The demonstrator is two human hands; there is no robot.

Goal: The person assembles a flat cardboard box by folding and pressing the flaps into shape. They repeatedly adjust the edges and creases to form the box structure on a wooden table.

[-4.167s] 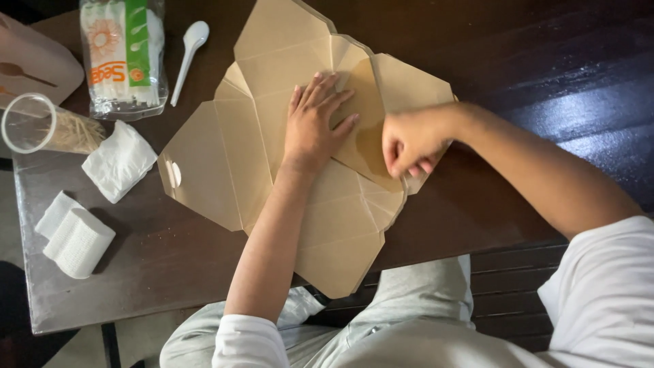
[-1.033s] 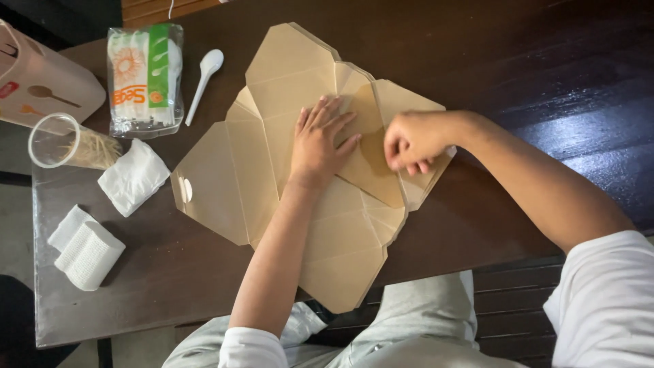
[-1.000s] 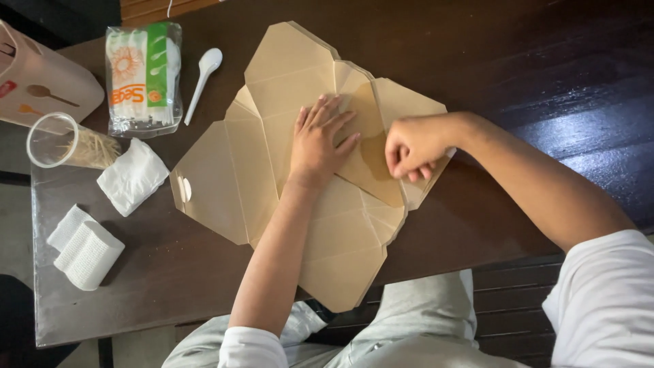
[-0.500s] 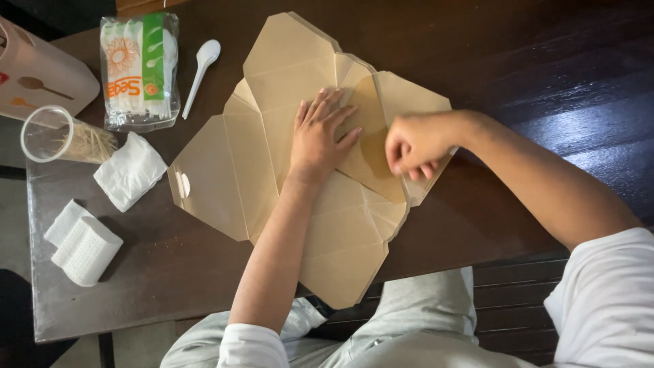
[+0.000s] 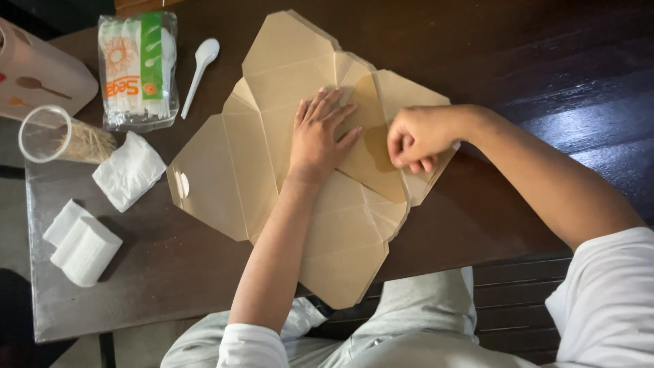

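Note:
A flattened brown cardboard food box (image 5: 286, 75) lies unfolded across the dark wooden table (image 5: 477, 41). My left hand (image 5: 319, 133) rests flat on its middle panel, fingers spread, pressing it down. My right hand (image 5: 415, 136) is curled at the box's right flap (image 5: 402, 85), fingers pinching the cardboard near a fold. The near flap (image 5: 344, 262) of the box hangs toward my lap at the table's front edge.
At the left sit a plastic pack of white spoons (image 5: 136, 68), a loose white plastic spoon (image 5: 201, 65), a clear cup of toothpicks (image 5: 54, 136), folded white napkins (image 5: 128, 170), two white rolled tissues (image 5: 82, 242) and a pink container (image 5: 41, 75).
The view has shifted slightly. Both hands stay on the cardboard box, with my right hand still working the right flap.

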